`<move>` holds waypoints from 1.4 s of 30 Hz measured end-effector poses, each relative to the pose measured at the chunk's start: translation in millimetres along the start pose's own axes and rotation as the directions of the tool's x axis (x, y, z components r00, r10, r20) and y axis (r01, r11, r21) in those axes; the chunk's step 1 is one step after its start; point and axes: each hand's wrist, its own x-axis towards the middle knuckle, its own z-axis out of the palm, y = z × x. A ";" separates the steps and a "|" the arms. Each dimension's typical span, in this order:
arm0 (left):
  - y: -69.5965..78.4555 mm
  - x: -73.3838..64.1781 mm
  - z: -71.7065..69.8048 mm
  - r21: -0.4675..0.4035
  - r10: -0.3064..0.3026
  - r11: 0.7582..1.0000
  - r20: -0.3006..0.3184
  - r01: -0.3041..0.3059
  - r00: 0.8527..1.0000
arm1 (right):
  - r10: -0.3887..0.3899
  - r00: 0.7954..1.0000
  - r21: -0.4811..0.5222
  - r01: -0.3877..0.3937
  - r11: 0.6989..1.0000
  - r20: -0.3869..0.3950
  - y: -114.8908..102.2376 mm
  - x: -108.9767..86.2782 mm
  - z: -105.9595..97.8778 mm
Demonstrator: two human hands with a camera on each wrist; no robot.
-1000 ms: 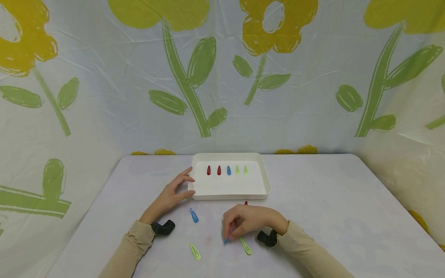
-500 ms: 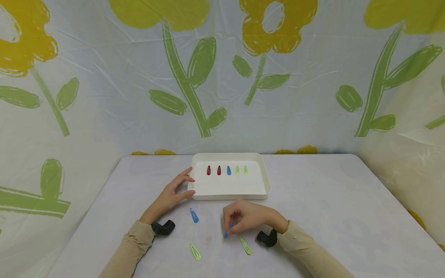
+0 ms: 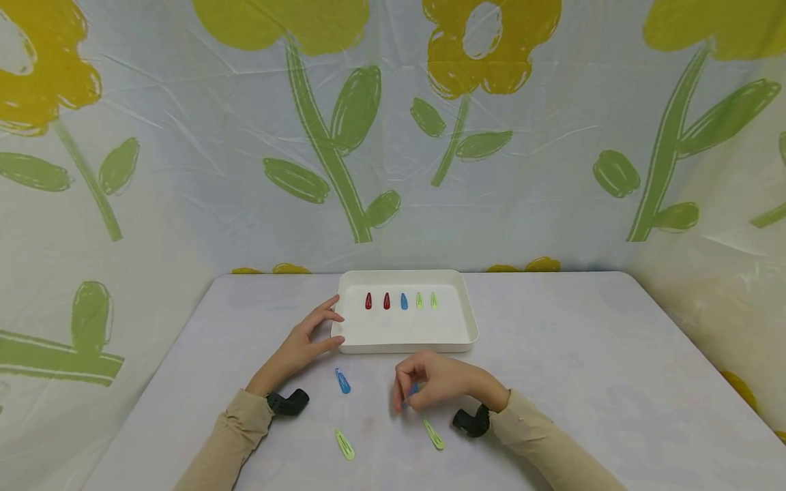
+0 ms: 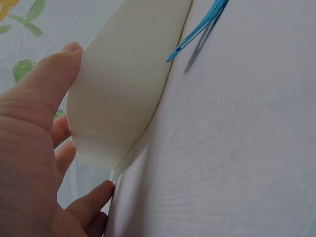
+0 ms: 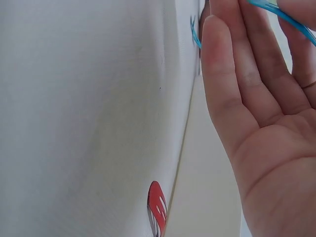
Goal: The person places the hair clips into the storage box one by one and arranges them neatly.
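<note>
A blue snap hair clip point(image 3: 413, 389) is pinched between the thumb and fingers of my right hand point(image 3: 445, 380), above the table in front of the tray. It also shows at the top of the right wrist view. My left hand point(image 3: 301, 346) touches the left end of the white tray point(image 3: 405, 333), its fingers spread and fairly straight. Inside the tray is a row of clips: two red point(image 3: 387, 301), one blue point(image 3: 404, 301) and two green point(image 3: 434, 300). Another blue clip point(image 3: 342, 380) lies on the table near my left wrist.
Two green clips lie on the table, one at the front left point(image 3: 344, 444), one below my right hand point(image 3: 433, 434). A red clip point(image 5: 157, 202) beside the tray shows in the right wrist view; my right hand hides it from the head camera. Flowered cloth point(image 3: 245, 136) hangs behind the table.
My right hand has lifted the blue hair clip and moved slightly away from me, towards the tray. The clip has turned within its fingers. The left hand has stayed on the tray.
</note>
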 end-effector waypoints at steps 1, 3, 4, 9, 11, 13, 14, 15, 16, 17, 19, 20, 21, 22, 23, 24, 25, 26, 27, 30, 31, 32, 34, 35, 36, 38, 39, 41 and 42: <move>-0.2 0.0 0.0 -0.001 0.001 1.000 0.000 -0.001 1.000 | -0.003 1.000 0.003 0.003 1.000 0.000 0.1 0.1 -0.1; 0.0 -0.2 0.0 -0.004 0.003 1.000 0.001 -0.003 1.000 | -0.001 1.000 0.015 0.001 1.000 -0.001 0.3 0.0 -0.4; -0.1 -0.3 0.0 -0.005 0.004 1.000 0.001 -0.004 1.000 | 0.003 1.000 0.023 -0.003 1.000 -0.001 -0.1 0.0 -0.4; -0.3 -0.8 -0.3 -0.003 -0.002 1.000 -0.002 0.002 1.000 | 0.030 0.999 0.030 -0.029 0.999 -0.023 -1.1 -0.2 -1.4; -0.2 -0.8 -0.3 -0.001 0.002 1.000 -0.002 -0.002 1.000 | 0.023 0.999 0.030 -0.023 0.999 -0.032 -0.8 0.3 -1.8; 0.9 -1.1 -0.5 -0.006 0.003 1.000 -0.001 -0.003 1.000 | 0.013 0.999 0.038 -0.011 0.999 -0.040 -0.2 0.8 -2.3; 1.5 -1.1 -0.4 -0.009 0.005 1.000 -0.001 -0.005 1.000 | 0.010 0.999 0.048 -0.007 0.999 -0.043 -0.2 1.1 -2.4; 2.0 -1.2 -0.3 -0.010 0.003 1.000 -0.001 -0.003 1.000 | 0.000 0.999 0.055 0.002 0.998 -0.048 0.1 1.4 -2.3; 2.2 -1.2 -0.3 -0.013 0.004 1.000 -0.001 -0.004 1.000 | -0.002 0.999 0.062 0.005 0.998 -0.053 0.1 1.5 -2.2; 2.8 -1.3 -0.4 -0.014 0.002 1.000 -0.001 -0.002 1.000 | 0.000 0.998 0.062 0.004 0.998 -0.061 0.0 1.7 -2.1; 3.1 -1.6 -0.3 -0.012 -0.006 1.000 -0.001 0.006 1.000 | 0.006 0.997 0.056 -0.002 0.998 -0.080 -0.8 1.7 -1.8; 3.1 -1.7 -0.3 -0.010 -0.009 1.000 0.000 0.009 1.000 | 0.012 0.996 0.049 -0.007 0.999 -0.092 -1.1 1.7 -1.7; 3.1 -1.8 -0.3 -0.006 -0.013 1.000 0.000 0.013 1.000 | 0.018 0.995 0.043 -0.013 0.999 -0.103 -1.2 1.8 -1.7; 3.0 -2.0 -0.3 -0.003 -0.016 1.000 0.000 0.016 1.000 | 0.024 0.993 0.034 -0.021 0.999 -0.113 -1.2 1.8 -1.7; 3.0 -2.0 -0.2 -0.001 -0.017 1.000 0.000 0.017 1.000 | 0.033 0.992 0.027 -0.030 0.999 -0.122 -1.1 1.8 -1.8; 2.6 -1.8 -0.2 -0.001 -0.016 1.000 0.000 0.016 1.000 | 0.039 0.991 0.020 -0.036 0.999 -0.132 -1.3 1.8 -2.0; 2.2 -1.7 -0.1 -0.001 -0.013 1.000 0.000 0.013 1.000 | 0.043 0.989 0.014 -0.042 0.999 -0.141 -1.3 1.9 -2.2; 1.9 -1.5 -0.1 -0.002 -0.009 1.000 -0.001 0.009 1.000 | 0.049 0.988 0.012 -0.048 0.999 -0.149 -1.3 2.1 -2.3; 1.5 -1.4 0.0 -0.001 -0.005 1.000 -0.001 0.005 1.000 | 0.053 0.987 0.011 -0.052 0.999 -0.154 -1.4 2.2 -2.4; 1.0 -1.2 -0.2 -0.008 0.001 1.000 -0.002 -0.001 1.000 | 0.059 0.984 0.013 -0.058 0.998 -0.170 -2.4 2.4 -2.5; 1.0 -1.4 -0.3 -0.008 0.002 1.000 -0.003 -0.002 1.000 | 0.059 0.983 0.017 -0.057 0.998 -0.174 -2.5 2.4 -2.5; 1.0 -1.5 -0.3 -0.007 0.001 1.000 -0.003 -0.001 1.000 | 0.058 0.982 0.018 -0.055 0.998 -0.178 -2.6 2.5 -2.5; 0.7 -1.6 -0.4 -0.004 0.001 1.000 -0.002 -0.001 1.000 | 0.049 0.980 0.018 -0.046 0.999 -0.191 -2.7 2.5 -3.0; 0.3 -1.6 -0.3 -0.001 0.005 1.000 -0.001 -0.005 1.000 | 0.045 0.979 0.016 -0.043 0.999 -0.200 -2.5 2.6 -3.3; -0.2 -1.4 -0.2 0.002 0.007 1.000 0.000 -0.007 1.000 | 0.041 0.977 0.016 -0.039 0.999 -0.209 -2.5 2.7 -3.7; -1.1 -0.9 0.2 0.010 0.011 1.000 0.000 -0.011 1.000 | 0.034 0.973 0.018 -0.030 0.999 -0.230 -2.7 2.9 -4.9; -1.2 -0.8 0.3 0.014 0.010 1.000 0.000 -0.010 1.000 | 0.033 0.970 0.022 -0.029 0.999 -0.240 -3.3 3.1 -5.5; -1.4 -0.6 0.4 0.018 0.006 1.000 -0.002 -0.006 1.000 | 0.041 0.964 0.024 -0.036 0.999 -0.262 -4.6 3.4 -6.9; -1.3 -0.7 0.4 0.019 0.004 1.000 -0.005 -0.004 1.000 | 0.048 0.961 0.022 -0.044 0.999 -0.273 -5.8 3.4 -7.5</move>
